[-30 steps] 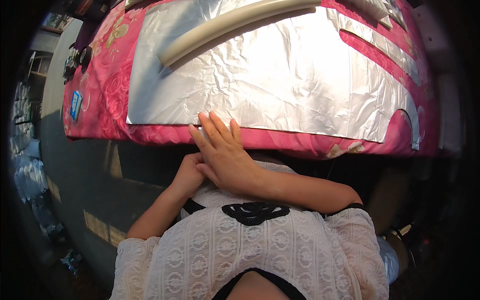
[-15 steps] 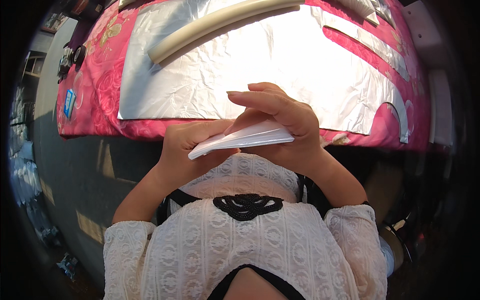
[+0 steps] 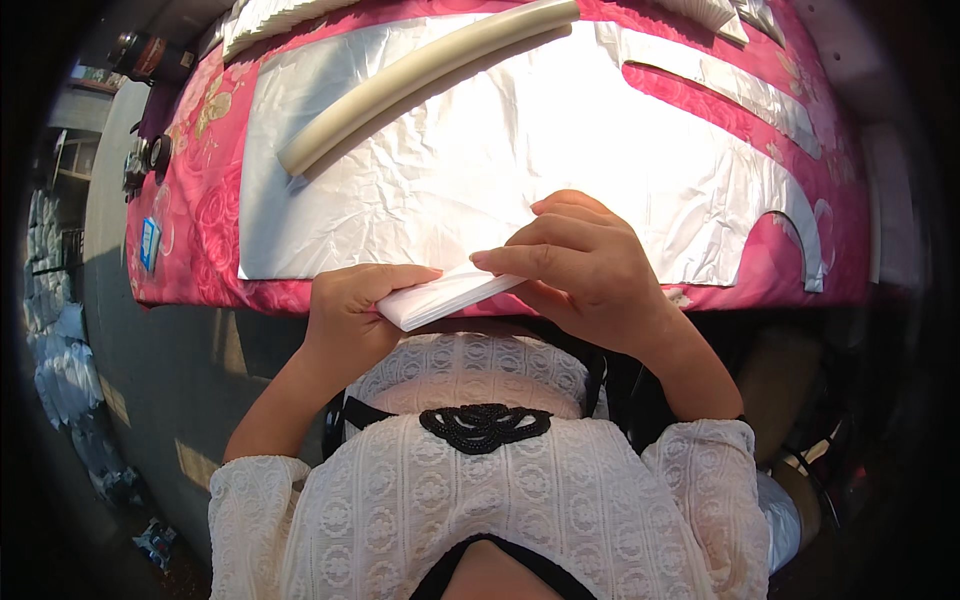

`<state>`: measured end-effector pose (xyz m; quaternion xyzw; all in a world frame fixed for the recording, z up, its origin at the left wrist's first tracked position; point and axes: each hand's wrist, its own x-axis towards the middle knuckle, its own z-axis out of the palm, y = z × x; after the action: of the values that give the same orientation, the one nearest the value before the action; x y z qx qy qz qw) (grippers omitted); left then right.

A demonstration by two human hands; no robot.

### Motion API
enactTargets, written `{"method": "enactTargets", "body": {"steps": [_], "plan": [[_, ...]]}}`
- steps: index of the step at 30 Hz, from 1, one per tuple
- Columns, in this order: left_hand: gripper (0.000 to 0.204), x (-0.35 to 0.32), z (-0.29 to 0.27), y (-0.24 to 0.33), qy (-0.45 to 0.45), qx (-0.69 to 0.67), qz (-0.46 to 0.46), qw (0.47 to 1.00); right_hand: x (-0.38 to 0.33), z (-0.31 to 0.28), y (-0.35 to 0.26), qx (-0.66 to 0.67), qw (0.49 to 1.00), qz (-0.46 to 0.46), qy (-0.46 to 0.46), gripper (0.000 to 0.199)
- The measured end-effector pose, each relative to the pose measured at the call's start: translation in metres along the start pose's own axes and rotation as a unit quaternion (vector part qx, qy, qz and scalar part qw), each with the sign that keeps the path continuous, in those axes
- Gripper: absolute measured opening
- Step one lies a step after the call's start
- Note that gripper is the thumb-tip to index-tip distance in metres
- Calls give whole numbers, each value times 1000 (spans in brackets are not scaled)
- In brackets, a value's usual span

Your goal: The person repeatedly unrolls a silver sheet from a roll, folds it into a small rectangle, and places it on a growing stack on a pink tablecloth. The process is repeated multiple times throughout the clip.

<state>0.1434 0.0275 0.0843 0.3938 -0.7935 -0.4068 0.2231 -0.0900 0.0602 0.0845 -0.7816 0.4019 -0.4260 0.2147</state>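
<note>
- We find the left hand (image 3: 345,300) closed around the near left end of the folded white sheets (image 3: 445,298), thumb on top.
- The right hand (image 3: 595,265) is half-curled, one fingertip on the upper face near the right end; we cannot tell whether it pinches.
- The sheets are held between the hands, in front of the pink floral tablecloth's (image 3: 215,205) near edge.
- We judge them light, limp singly, firmer stacked, easily creased, with layers apt to slide; best held flat at both ends, thumbs above and fingers beneath.
- Hidden from us: the sheets' underside, the left fingers below and the layer count.
- Beyond, glare bleaches the crinkled silvery-white film (image 3: 400,200) under the cream tube (image 3: 430,85).
- The pleated white stack (image 3: 275,22) is cut off at the top.
</note>
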Motion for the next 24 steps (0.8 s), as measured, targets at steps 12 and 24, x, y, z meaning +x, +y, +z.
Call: {"method": "enactTargets", "body": {"steps": [12, 24], "plan": [[38, 74, 30, 5, -76, -6, -26, 997, -27, -200, 193, 211, 837, 310, 398, 32], [37, 104, 29, -19, -66, 41, -11, 997, 14, -286, 328, -407, 753, 459, 237, 46]]}}
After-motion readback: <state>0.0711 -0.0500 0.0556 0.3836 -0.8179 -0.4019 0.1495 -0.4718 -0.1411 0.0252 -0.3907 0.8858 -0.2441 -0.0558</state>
